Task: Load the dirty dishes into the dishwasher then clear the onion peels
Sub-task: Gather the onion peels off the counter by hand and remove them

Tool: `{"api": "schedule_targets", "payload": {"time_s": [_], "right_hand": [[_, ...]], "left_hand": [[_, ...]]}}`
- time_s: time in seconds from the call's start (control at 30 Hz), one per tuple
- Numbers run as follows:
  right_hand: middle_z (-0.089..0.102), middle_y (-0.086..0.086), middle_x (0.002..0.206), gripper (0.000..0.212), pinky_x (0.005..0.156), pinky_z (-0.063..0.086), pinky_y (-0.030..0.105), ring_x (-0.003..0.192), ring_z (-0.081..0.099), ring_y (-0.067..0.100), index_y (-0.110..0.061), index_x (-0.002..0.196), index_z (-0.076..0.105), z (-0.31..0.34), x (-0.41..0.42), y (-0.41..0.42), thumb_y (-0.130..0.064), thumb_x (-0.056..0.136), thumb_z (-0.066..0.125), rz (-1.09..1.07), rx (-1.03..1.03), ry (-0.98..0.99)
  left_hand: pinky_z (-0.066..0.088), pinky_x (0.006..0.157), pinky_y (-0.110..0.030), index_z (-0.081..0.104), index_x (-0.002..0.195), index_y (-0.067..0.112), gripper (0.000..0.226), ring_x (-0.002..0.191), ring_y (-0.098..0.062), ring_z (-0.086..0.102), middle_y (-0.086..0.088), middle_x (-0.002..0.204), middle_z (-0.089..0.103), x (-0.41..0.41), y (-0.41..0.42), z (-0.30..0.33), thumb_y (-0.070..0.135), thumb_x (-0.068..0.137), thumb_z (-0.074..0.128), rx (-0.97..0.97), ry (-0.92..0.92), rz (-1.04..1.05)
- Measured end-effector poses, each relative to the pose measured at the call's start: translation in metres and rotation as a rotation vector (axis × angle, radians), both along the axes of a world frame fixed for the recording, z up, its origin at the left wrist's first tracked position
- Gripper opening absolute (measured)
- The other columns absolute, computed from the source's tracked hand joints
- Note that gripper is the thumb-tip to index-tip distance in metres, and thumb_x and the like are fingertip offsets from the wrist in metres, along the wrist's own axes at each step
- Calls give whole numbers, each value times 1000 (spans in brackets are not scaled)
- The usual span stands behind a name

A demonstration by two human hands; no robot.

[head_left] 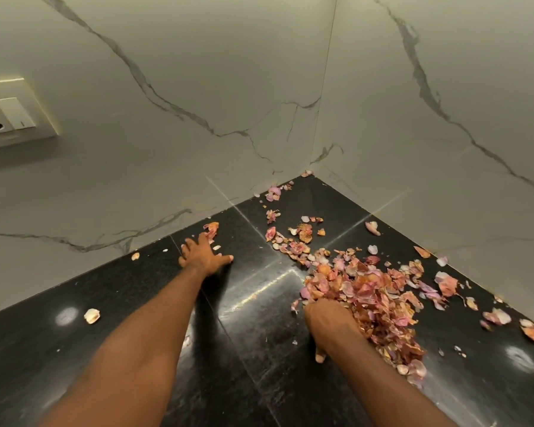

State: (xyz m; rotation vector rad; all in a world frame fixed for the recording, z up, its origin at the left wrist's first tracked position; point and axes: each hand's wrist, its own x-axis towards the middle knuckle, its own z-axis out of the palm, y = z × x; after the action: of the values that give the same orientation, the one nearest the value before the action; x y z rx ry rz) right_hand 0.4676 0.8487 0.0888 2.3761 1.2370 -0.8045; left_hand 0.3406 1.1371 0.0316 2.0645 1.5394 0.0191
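We gather onion peels (364,291) into one heap on the black stone tabletop (259,318), in the corner where two marble-veined walls (198,87) meet. Our left hand (204,257) lies flat with fingers spread, touching strays near the back wall; our right hand (332,322) is pushed against the heap, its fingers buried, so we cannot tell their set. The job, we judge, goes best with long, low sweeps toward the pile, since the dry skins look light and likely to scatter. A lone peel (91,315) sits well apart at left, below a wall socket (10,114).
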Motion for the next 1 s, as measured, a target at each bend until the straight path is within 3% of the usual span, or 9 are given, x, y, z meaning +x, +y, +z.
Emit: {"api": "schedule_targets", "payload": {"time_s": [0.23, 0.3, 0.4, 0.5, 0.63, 0.7, 0.8, 0.87, 1.0], "right_hand": [[60, 18, 142, 56, 107, 51, 44, 129, 60, 35, -8, 136, 59, 0, -4, 0, -7, 85, 82, 99, 43, -78], [57, 16, 146, 60, 107, 51, 44, 130, 59, 35, -9, 139, 57, 1, -4, 0, -7, 85, 82, 120, 45, -96], [48, 16, 155, 51, 105, 52, 45, 130, 59, 36, -5, 136, 58, 1, -6, -1, -1, 89, 77, 132, 61, -111], [55, 16, 148, 44, 105, 53, 44, 125, 63, 34, -6, 134, 57, -1, -7, -5, 2, 93, 70, 116, 90, -111], [60, 18, 138, 40, 107, 52, 42, 125, 61, 33, -8, 134, 56, 1, -6, -8, -2, 96, 67, 102, 104, -90], [58, 17, 143, 44, 109, 49, 41, 131, 58, 32, -8, 138, 55, 2, -5, -8, -6, 96, 70, 82, 78, -62], [62, 16, 138, 39, 106, 52, 40, 126, 61, 31, -7, 132, 61, 1, -5, -9, -6, 94, 72, 78, 95, -75], [63, 15, 136, 38, 105, 52, 40, 125, 62, 31, -7, 131, 62, 0, -5, -10, -5, 94, 71, 75, 102, -85], [57, 18, 144, 43, 108, 51, 45, 130, 58, 35, -9, 139, 57, 0, -7, -5, -5, 97, 66, 64, 107, -78]], "left_hand": [[28, 125, -37, 58, 147, 19, 47, 142, -33, 48, -15, 156, 50, 4, -28, -31, 11, 101, 60, 114, -240, -139], [31, 121, -30, 66, 138, 24, 48, 136, -27, 55, -12, 148, 58, 6, -46, -28, -2, 100, 55, 121, -302, -146], [39, 117, -32, 70, 132, 25, 37, 125, -19, 63, -3, 136, 68, 12, -74, -14, 7, 100, 63, 86, -420, -190], [46, 114, -34, 69, 133, 28, 38, 121, -3, 63, 8, 132, 70, 17, -100, -7, 11, 98, 68, -112, -541, -434], [58, 98, -28, 75, 119, 22, 31, 101, 7, 67, 7, 118, 74, 23, -113, -6, 2, 99, 63, 16, -698, -390], [56, 102, -29, 71, 125, 18, 32, 112, 6, 64, -4, 131, 68, 24, -109, -9, 2, 100, 61, 166, -677, -255], [15, 128, -50, 28, 161, 8, 62, 158, -29, 18, -17, 169, 22, 18, -93, -22, 30, 107, 50, 264, -197, -119], [0, 127, -49, 5, 163, 0, 73, 159, -36, -4, -22, 171, -1, 14, -94, -29, 40, 110, 34, 205, 15, -135], [-8, 125, -42, 5, 165, 9, 60, 160, -29, -7, -14, 173, -3, 14, -112, -37, 26, 112, 28, 218, -14, -343]]}}
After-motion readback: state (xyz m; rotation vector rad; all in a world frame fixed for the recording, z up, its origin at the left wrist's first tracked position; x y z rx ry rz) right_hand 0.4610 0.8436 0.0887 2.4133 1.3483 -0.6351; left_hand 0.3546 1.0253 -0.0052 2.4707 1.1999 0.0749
